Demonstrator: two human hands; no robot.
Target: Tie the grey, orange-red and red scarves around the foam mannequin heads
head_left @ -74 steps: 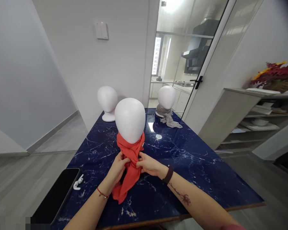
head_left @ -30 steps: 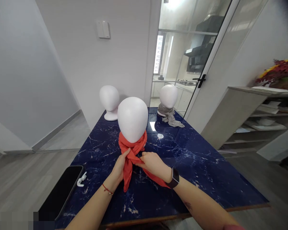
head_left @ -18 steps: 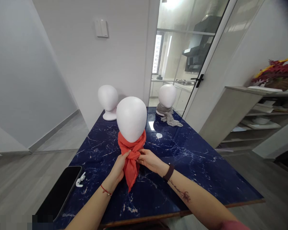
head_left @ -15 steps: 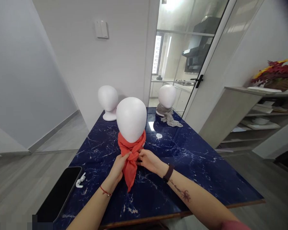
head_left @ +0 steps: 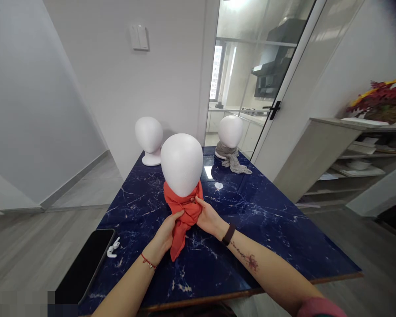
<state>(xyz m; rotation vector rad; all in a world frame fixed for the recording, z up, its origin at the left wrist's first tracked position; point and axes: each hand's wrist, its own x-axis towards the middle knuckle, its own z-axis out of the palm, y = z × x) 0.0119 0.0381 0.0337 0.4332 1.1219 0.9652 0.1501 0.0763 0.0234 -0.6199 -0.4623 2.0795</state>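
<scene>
A white mannequin head point(head_left: 181, 163) stands upright in front of me with an orange-red scarf point(head_left: 180, 240) wrapped and knotted around its neck. One end of the scarf hangs down toward the table. My left hand point(head_left: 166, 231) grips the scarf at the left of the knot, thumb on top and the other fingers mostly hidden behind the cloth. On the other side, my right hand point(head_left: 209, 218) holds the scarf at the right of the knot, its thumb high near the neck and its remaining fingers behind the fabric.
The blue marbled table point(head_left: 267, 246) carries a bare mannequin head point(head_left: 148, 136) at back left and another head point(head_left: 230, 131) with a grey scarf point(head_left: 232, 162) at back right. A black phone point(head_left: 84, 264) and white earbuds point(head_left: 112, 248) lie at front left. A shelf point(head_left: 330, 132) stands right.
My right hand has moved slightly up and right along the scarf, its thumb now nearer the neck. My left hand has shifted a little right. The hanging end has swung slightly left.
</scene>
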